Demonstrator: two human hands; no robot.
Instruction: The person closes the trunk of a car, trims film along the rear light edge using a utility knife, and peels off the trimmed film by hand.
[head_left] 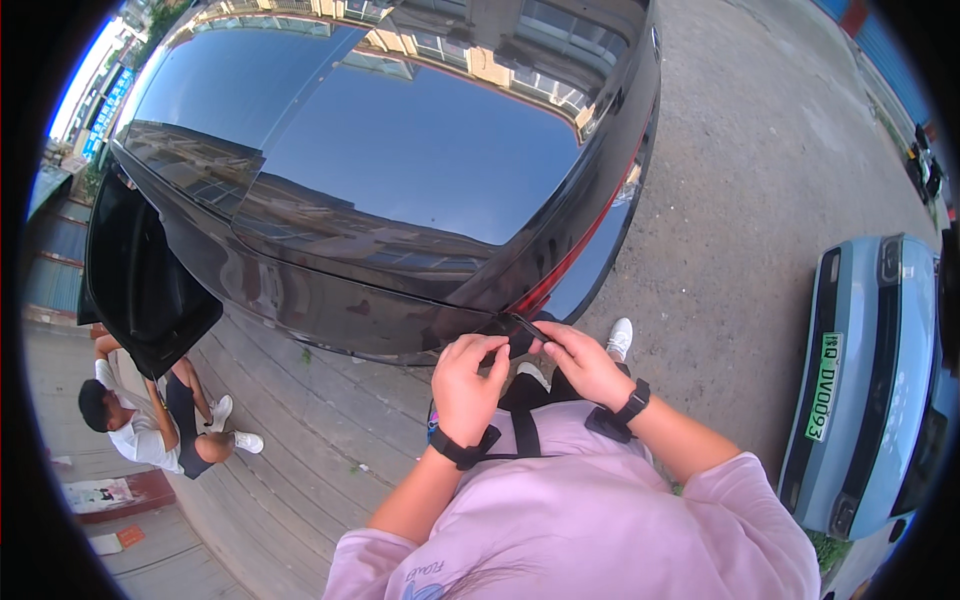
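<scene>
My right hand (583, 365) is closed around a slim black stick-like piece (528, 328), whose tip meets the dark car (340, 305) just below the end of its red tail light (548, 285). What kind of piece it is, I cannot tell. Beside it, close to the car's edge, my left hand (468, 385) has its thumb and fingertips bent together in a pinch. Anything between those fingers is too dark and small to make out. Each wrist wears a black strap.
At the left a person (150, 425) in a white top crouches by the car's open door (150, 280). A light blue car (868, 380) stands at the right. Grey paved ground (730, 200) runs between the two cars. The dark car's large window (400, 150) reflects buildings.
</scene>
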